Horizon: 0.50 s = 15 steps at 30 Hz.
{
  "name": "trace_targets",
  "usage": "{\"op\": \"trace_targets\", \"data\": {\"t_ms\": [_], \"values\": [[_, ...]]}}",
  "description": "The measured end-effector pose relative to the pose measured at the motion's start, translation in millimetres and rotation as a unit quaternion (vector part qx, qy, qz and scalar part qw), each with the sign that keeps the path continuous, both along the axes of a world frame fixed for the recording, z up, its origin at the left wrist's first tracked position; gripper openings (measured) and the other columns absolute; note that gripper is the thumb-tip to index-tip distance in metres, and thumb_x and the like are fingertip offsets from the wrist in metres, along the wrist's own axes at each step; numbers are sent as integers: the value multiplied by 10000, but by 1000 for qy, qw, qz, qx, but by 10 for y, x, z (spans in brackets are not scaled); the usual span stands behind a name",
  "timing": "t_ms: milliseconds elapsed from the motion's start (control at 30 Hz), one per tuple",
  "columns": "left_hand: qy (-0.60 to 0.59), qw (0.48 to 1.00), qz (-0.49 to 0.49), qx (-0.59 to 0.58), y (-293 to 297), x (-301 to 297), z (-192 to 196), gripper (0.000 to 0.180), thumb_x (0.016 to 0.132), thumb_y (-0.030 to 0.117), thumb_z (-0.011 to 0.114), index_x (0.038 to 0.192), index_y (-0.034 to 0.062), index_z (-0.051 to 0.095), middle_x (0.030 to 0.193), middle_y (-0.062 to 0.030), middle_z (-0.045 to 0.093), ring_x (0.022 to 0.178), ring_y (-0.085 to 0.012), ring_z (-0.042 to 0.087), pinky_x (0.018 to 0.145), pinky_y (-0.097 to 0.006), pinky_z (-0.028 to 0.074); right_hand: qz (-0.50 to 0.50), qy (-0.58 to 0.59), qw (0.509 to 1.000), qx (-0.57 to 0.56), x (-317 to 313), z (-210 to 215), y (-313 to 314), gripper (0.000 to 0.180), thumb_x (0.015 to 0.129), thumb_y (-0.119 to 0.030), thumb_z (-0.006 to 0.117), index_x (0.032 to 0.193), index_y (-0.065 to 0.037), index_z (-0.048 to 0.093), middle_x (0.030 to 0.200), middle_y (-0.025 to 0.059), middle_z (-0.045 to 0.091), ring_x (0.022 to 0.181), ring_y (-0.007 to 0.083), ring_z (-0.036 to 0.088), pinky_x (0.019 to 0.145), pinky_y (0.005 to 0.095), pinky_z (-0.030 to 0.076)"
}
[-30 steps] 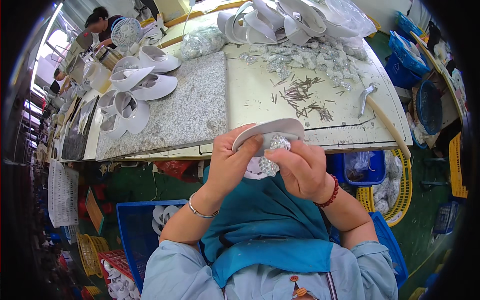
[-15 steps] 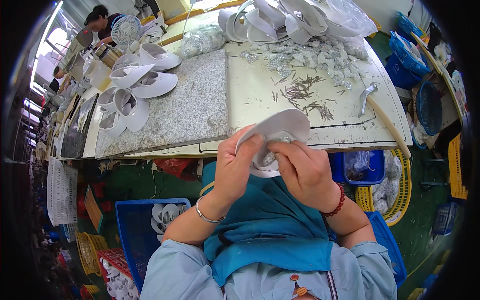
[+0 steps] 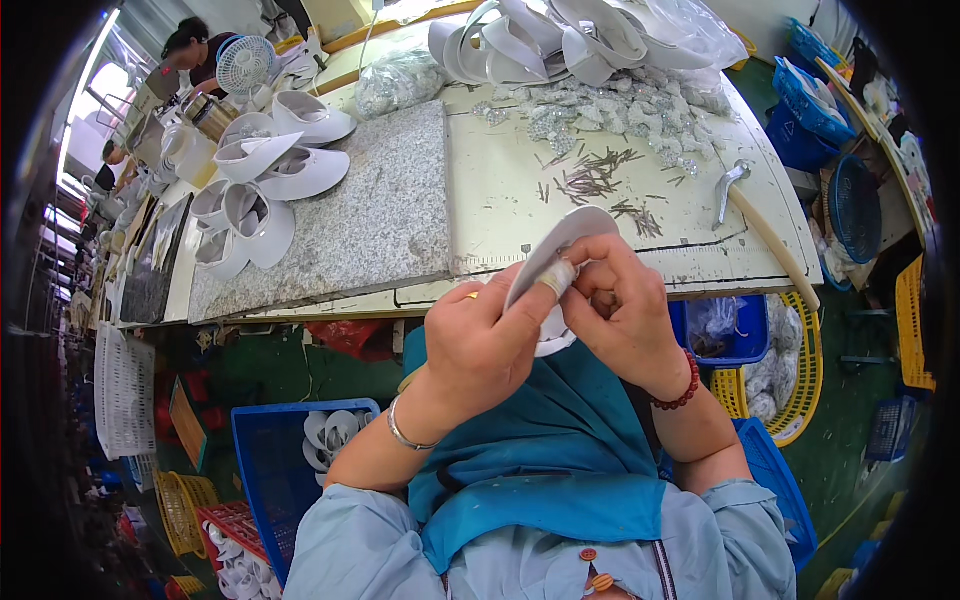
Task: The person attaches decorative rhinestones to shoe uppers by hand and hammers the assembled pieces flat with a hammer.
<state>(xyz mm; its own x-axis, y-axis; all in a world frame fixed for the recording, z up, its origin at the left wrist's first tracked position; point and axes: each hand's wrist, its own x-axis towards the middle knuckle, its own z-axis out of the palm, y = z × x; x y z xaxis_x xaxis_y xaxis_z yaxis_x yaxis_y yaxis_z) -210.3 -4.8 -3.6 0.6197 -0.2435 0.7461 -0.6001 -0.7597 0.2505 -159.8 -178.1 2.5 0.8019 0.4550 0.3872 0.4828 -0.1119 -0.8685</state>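
A white shoe upper [image 3: 546,250], its broad curved face tilted up, is held just in front of the table's near edge. My left hand [image 3: 485,335] grips it from the left, with the thumb along its inner side. A pale, banded patch shows at the thumb's tip; I cannot tell whether it is a finger wrap or a small part. My right hand [image 3: 625,315] is closed at the upper's right side, its bent index finger against the inner face. Whatever its fingertips hold is hidden. The glittery ornament is out of sight.
On the white table [image 3: 500,215] lie a stone slab [image 3: 385,205], dark metal pins [image 3: 595,175], glittery ornaments [image 3: 620,115] and a wooden-handled hammer [image 3: 770,235]. More white uppers stand on the slab [image 3: 262,225] and in a far pile [image 3: 525,45]. A blue crate [image 3: 250,480] sits lower left.
The upper has turned more edge-on, and its glittery ornament has gone from view. My left thumb has moved deeper inside; my right fingers have shifted up and right, curling more.
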Motion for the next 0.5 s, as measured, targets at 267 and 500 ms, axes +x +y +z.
{"op": "trace_targets", "data": {"t_ms": [267, 500], "values": [[56, 998, 6, -11, -59, -77, 107, 280, 650, -54, 681, 922, -10, 629, 822, -141, 644, 596, -286, 615, 538, -338, 497, 72, 123, 988, 59, 122, -28, -48, 220, 820, -20, 638, 1028, -14, 566, 603, -12, 570, 536, 19, 451, 472, 206, 350], [53, 995, -4, -83, 25, -76, -20, 207, 733, 44, 749, 908, -12, 655, 864, -153, 665, 618, -263, 635, 542, -325, 494, 46, -26, 998, -21, 67, -69, -101, 318, 781, -19, 671, 1089, -14, 593, 699, 27, 572, 504, 88, 456, 481, 235, 375]]}}
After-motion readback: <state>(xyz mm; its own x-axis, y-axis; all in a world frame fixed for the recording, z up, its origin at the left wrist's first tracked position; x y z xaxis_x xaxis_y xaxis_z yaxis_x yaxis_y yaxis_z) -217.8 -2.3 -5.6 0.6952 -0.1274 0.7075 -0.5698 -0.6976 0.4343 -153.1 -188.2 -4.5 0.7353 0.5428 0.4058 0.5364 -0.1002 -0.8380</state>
